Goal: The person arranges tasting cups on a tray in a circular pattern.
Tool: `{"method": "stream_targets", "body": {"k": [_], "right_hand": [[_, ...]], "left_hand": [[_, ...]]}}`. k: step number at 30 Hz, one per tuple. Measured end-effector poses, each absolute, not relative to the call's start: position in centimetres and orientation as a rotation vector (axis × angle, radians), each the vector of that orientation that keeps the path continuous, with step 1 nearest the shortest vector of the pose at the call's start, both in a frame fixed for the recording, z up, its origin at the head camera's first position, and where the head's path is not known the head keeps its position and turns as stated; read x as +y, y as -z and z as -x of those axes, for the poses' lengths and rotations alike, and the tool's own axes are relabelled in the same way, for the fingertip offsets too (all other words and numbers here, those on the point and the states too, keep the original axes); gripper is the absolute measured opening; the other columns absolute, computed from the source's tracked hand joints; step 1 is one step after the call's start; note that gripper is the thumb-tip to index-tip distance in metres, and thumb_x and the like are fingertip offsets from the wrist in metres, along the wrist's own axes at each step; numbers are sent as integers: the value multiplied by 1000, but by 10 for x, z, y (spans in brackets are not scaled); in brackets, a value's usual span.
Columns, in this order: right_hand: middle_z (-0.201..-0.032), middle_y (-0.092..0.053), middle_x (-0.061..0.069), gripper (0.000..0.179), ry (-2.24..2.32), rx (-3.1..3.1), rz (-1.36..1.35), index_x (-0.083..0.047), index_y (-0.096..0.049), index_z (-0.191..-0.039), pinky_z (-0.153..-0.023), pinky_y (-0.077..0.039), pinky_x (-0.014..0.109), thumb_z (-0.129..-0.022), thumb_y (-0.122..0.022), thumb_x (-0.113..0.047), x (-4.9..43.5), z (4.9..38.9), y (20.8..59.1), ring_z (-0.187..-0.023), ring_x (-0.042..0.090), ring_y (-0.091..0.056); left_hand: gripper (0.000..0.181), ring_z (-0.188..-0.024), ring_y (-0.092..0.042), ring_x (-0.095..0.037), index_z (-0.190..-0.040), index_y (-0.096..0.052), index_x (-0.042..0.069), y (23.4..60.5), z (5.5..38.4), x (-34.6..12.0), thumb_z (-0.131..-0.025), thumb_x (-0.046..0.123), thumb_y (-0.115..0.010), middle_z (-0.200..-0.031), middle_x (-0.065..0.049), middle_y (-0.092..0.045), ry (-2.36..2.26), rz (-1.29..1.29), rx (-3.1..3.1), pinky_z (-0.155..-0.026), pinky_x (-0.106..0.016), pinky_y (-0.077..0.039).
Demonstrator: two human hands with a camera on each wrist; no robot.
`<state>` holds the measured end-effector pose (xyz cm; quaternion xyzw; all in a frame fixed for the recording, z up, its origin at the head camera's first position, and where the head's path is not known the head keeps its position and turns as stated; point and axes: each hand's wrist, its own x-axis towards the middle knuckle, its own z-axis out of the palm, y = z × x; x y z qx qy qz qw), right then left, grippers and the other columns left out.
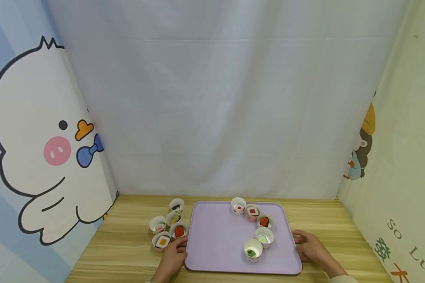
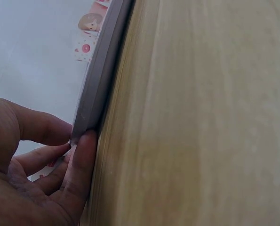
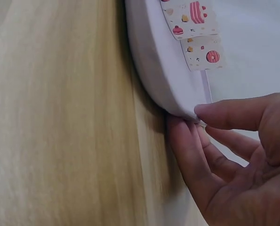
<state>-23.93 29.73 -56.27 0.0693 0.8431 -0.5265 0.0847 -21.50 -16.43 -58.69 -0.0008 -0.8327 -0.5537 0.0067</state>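
Observation:
A lilac rectangular tray (image 1: 216, 239) lies on the wooden table. My left hand (image 1: 172, 257) pinches its left edge, and in the left wrist view the fingers (image 2: 85, 150) meet right at the rim. At the opposite side my right hand (image 1: 313, 250) grips the right edge; in the right wrist view the thumb (image 3: 224, 113) is on the rim with a fingertip beneath it. Several small paper cups stand in a curve on the tray's right half, among them one with a green piece (image 1: 251, 253) and one with a red-orange piece (image 1: 264, 222).
Left of the tray, close by my left hand, several more paper cups cluster on the table (image 1: 127, 236), including one with an orange-centred square piece (image 1: 161, 241). A pale curtain (image 1: 212, 118) hangs behind the table, with printed cloths at both sides.

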Motion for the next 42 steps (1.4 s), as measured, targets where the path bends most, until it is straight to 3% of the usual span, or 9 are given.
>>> {"method": "stream_targets", "body": {"k": [12,21,26,33,40,42], "right_hand": [[-110,-58,17,65,1703,2300,-117,10,-38,-140,-64,-57,39,-79,-61,9,307,240,567,-79,19,-62],[-109,-59,15,64,1702,2310,-178,8,-41,-140,-64,-57,40,-80,-61,9,308,240,572,-81,19,-62],[-107,-60,13,64,1694,2315,-183,7,-41,-140,-62,-56,39,-80,-61,9,309,240,572,-78,19,-62],[-103,-60,11,63,1693,2329,-151,8,-42,-139,-61,-56,37,-79,-62,9,308,240,572,-78,18,-62],[-101,-60,10,63,1687,2347,-162,8,-44,-138,-60,-57,37,-78,-62,10,307,242,571,-78,18,-62],[-101,-60,11,63,1698,2338,-164,9,-43,-138,-60,-57,38,-78,-62,10,307,242,570,-78,18,-62]], "left_hand": [[51,-91,-64,-25,-124,-61,-9,589,216,-166,-72,-9,-58,-106,-21,-68,1716,-11,-2612,-62,-23,-52],[47,-90,-67,-27,-122,-59,-12,586,208,-169,-76,-6,-60,-108,-25,-65,1781,62,-2620,-62,-24,-54],[42,-94,-68,-29,-122,-60,-9,572,197,-172,-82,-1,-64,-113,-26,-65,1777,85,-2619,-68,-24,-55],[36,-102,-65,-28,-121,-62,0,547,183,-182,-86,2,-69,-119,-17,-66,1689,-11,-2544,-82,-27,-54],[52,-105,-63,-29,-134,-51,7,539,184,-204,-87,16,-73,-131,-21,-55,1590,-232,-2529,-77,-26,-55],[61,-114,-58,-32,-138,-46,6,540,185,-210,-86,20,-74,-135,-21,-52,1530,-269,-2543,-84,-31,-53]]}}
